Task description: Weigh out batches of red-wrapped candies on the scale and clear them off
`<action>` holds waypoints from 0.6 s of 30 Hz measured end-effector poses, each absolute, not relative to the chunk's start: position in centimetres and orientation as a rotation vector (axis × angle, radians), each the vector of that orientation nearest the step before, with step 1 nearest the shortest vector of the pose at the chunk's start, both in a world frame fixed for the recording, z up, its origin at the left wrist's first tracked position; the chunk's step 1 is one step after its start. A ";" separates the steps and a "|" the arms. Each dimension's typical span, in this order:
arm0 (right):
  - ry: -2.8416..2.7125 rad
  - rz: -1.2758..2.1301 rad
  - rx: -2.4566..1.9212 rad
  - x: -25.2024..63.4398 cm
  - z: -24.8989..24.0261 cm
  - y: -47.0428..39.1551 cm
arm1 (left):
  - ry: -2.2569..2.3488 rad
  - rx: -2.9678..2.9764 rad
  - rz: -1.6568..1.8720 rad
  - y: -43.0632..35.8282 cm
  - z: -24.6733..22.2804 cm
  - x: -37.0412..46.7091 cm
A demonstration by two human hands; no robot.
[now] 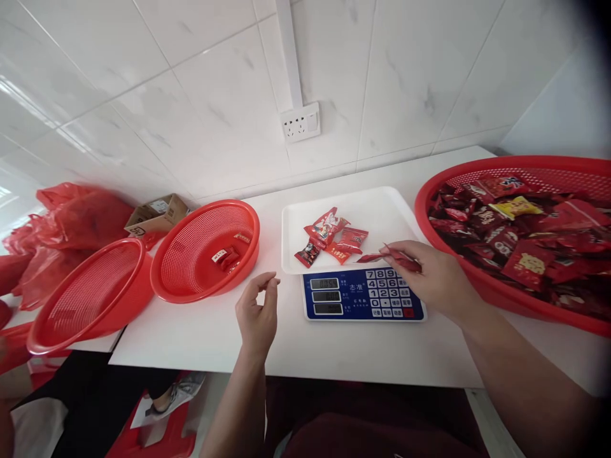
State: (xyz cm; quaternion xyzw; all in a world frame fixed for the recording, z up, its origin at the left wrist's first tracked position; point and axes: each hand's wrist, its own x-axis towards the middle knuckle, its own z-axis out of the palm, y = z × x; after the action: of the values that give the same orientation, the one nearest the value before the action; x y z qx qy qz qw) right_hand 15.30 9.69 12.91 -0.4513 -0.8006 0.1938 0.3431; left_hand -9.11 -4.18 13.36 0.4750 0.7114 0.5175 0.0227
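My right hand [432, 273] is closed on red snack packets [403, 259], held over the front right corner of the white scale tray [382, 210]. A small heap of wrapped snacks [327, 228], mostly red with one darker packet, lies in that tray. Below the tray shows the blue panel of a weighing scale [356, 305], with displays and a number pad. Left of the scale, my left hand [258, 315] hovers above the white table, its thumb and forefinger curled together in a loop with nothing visible between them.
A big red basket [449, 172] full of packets stands at the right. On the left, one red basket [191, 222] holds a few packets beside another basket [90, 286]. Behind are a cardboard box [157, 219] and red bags [79, 219]. A person's leg and shoe [179, 391] show lower left.
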 end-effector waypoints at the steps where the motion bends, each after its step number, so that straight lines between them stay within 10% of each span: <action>1: -2.098 0.498 -1.140 15.2 12.8 9.7 | 2.219 1.442 1.591 -4.7 13.1 -9.3; 18: -2.076 0.449 -1.202 15.8 13.7 8.5 | 2.165 1.531 1.523 -5.9 11.6 -9.1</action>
State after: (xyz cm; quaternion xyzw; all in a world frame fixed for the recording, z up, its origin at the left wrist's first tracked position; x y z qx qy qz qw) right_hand 15.77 8.55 13.75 -0.4627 -0.7988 0.1727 0.3434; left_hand -9.06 -5.92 11.62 0.5004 0.7073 0.4976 0.0419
